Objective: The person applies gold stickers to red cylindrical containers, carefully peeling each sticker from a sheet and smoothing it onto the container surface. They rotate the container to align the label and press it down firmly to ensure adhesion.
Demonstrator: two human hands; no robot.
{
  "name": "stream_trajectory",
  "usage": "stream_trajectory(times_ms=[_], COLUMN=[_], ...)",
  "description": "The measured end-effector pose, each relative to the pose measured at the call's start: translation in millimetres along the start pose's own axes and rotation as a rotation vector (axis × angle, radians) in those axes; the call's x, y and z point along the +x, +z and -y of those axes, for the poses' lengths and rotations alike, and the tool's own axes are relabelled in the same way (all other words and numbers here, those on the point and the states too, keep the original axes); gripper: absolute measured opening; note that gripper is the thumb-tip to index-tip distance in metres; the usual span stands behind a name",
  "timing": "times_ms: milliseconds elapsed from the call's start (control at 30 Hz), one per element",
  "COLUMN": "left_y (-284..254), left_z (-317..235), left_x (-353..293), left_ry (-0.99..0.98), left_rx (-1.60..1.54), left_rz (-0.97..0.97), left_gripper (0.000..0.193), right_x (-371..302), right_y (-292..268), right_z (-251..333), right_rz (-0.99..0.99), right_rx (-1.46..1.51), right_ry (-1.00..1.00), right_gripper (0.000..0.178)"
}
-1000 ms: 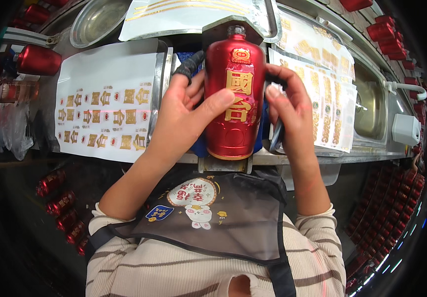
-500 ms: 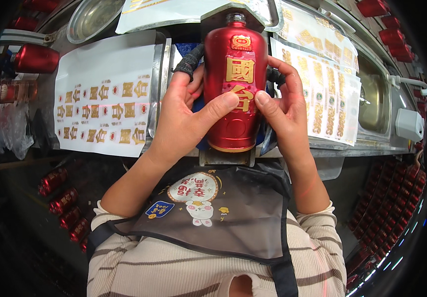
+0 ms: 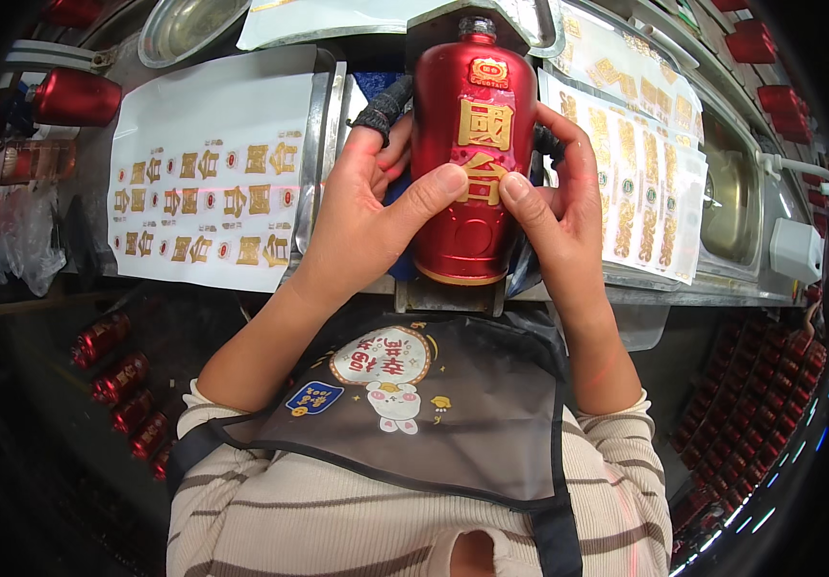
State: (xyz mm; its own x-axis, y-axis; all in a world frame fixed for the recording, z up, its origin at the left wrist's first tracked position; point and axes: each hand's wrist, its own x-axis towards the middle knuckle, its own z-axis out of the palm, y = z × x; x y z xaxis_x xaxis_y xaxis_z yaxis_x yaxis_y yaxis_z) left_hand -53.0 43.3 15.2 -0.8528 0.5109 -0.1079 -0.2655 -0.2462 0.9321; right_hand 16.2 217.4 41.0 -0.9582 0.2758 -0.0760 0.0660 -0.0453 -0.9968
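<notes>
A glossy red bottle [image 3: 462, 245] with a dark threaded neck lies face up on a metal stand [image 3: 451, 297], its neck pointing away from me. Large gold character decals [image 3: 485, 125] and a small gold-and-red emblem [image 3: 489, 72] run down its front. My left hand [image 3: 361, 212] grips the left side, thumb pressed on the lower gold decal. From the other side my right hand [image 3: 571, 216] curls round the bottle, its thumb on the right edge of the same decal. Dark wraps cover a finger of each hand. The fingers behind the bottle are partly hidden.
On the left, a white decal sheet [image 3: 208, 106] lies on a metal tray. More gold decal sheets [image 3: 650, 197] lie at right beside a metal basin [image 3: 730, 207]. A round metal bowl [image 3: 184, 31] stands behind. Several red bottles [image 3: 755, 385] stand in rows below right.
The whole view has shifted slightly, so the bottle appears a little farther right and up. Both hands keep their hold, thumbs still on the lower decal.
</notes>
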Motion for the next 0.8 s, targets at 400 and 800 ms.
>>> stream_trajectory(times_ms=[400, 800], left_y=[4, 13], left_z=[-3, -7], left_x=[-1, 8], left_ry=[0.017, 0.031], left_rx=[0.077, -0.040], left_rz=[-0.004, -0.047], left_gripper=[0.041, 0.046], right_x=[-2, 5], right_y=[5, 9], right_z=[-1, 3], right_rz=[-0.011, -0.085], right_rx=[-0.031, 0.036], right_ry=[-0.018, 0.060], right_gripper=[0.069, 0.063])
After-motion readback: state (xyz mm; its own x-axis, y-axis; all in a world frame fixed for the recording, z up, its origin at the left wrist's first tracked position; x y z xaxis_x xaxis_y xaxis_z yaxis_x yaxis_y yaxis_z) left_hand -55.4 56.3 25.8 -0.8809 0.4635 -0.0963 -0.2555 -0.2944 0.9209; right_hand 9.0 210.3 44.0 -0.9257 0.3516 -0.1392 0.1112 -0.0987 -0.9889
